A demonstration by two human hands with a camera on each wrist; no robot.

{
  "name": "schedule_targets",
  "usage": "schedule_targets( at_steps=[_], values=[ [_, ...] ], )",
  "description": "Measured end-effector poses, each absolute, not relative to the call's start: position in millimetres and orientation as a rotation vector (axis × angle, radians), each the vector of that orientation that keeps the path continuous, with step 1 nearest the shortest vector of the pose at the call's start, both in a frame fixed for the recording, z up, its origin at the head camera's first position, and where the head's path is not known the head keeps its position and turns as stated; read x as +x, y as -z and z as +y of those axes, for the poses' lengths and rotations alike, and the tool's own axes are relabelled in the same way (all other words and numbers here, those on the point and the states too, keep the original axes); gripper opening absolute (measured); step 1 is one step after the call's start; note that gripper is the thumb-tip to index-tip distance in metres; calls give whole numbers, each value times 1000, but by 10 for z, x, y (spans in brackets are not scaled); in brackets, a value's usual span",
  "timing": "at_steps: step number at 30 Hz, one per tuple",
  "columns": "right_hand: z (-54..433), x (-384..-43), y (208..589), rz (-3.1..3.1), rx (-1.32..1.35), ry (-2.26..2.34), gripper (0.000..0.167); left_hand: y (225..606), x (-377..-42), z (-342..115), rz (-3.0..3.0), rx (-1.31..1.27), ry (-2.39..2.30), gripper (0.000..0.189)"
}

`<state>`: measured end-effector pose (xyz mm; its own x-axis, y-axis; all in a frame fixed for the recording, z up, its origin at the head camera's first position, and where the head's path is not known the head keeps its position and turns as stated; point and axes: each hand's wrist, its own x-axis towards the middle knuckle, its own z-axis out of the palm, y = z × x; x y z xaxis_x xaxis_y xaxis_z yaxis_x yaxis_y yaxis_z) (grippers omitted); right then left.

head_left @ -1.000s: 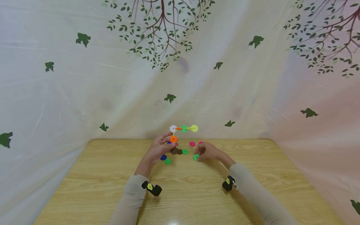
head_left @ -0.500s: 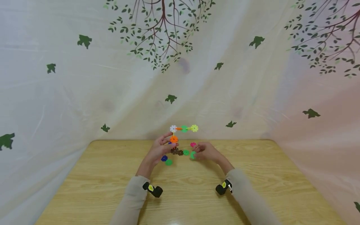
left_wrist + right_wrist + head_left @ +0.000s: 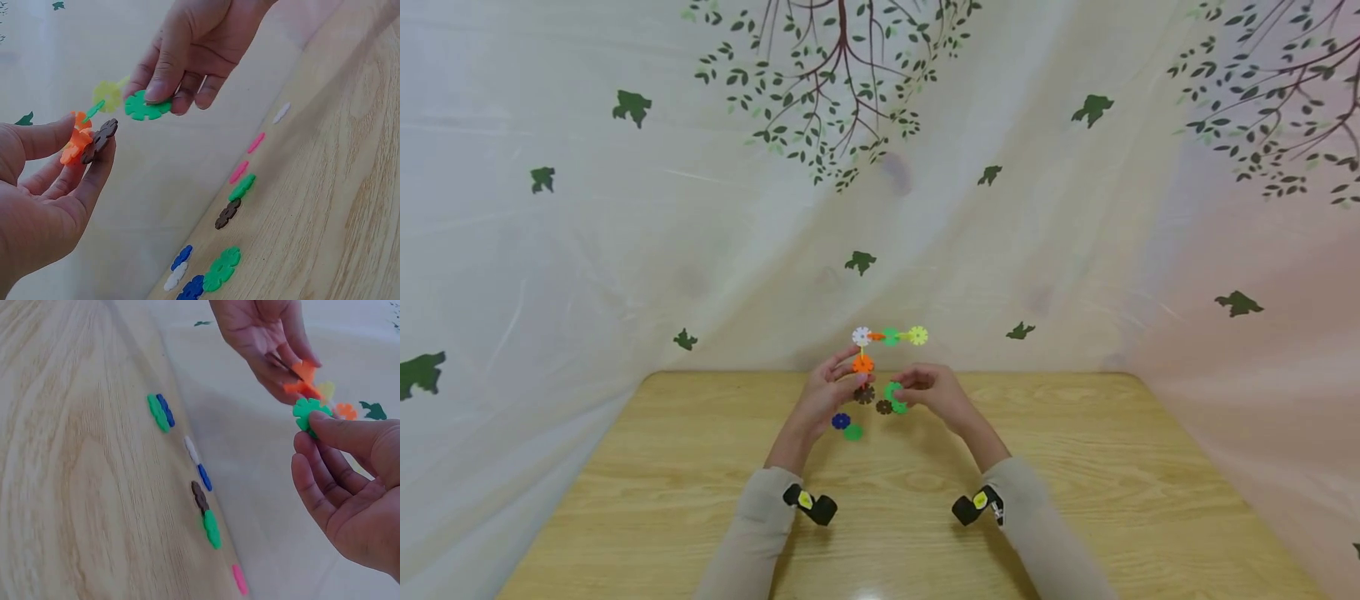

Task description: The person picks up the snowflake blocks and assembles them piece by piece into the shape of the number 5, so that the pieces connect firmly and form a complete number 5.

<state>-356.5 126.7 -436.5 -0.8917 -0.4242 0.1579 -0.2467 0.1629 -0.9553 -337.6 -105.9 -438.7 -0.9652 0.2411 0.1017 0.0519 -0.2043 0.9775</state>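
My left hand (image 3: 823, 398) holds up a joined chain of notched plastic snowflake discs. Orange discs (image 3: 78, 140) and a brown disc (image 3: 101, 140) sit between its thumb and fingers. Above them in the head view the chain turns right at a white disc (image 3: 861, 336) and runs through orange and green to a yellow disc (image 3: 918, 335). Thumb and fingers of my right hand (image 3: 942, 398) pinch a single green disc (image 3: 147, 107). In the left wrist view that disc is close to the brown one, with a small gap between them.
Loose discs lie along the wooden table's (image 3: 1037, 517) far part: blue (image 3: 841, 421) and green (image 3: 853, 432) overlapping, brown (image 3: 884, 407) beside another green (image 3: 900, 407), plus pink (image 3: 256, 142) and white (image 3: 281, 112). A printed curtain (image 3: 760, 250) hangs behind the table.
My right hand has come left and slightly up with the green disc, closing on the chain. My left hand stays nearly in place, the chain raised slightly.
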Motion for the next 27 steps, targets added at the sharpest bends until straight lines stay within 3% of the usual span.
schedule_targets(
  at_steps=[10,27],
  values=[
    [1135,-3504,4420,2376,-719,1873,22,4383,-3348,-977,1845,336,-2405,51],
    [1136,-3439,4365,2594,-814,1807,11,4404,-3350,-814,1780,316,-2478,53]
  ],
)
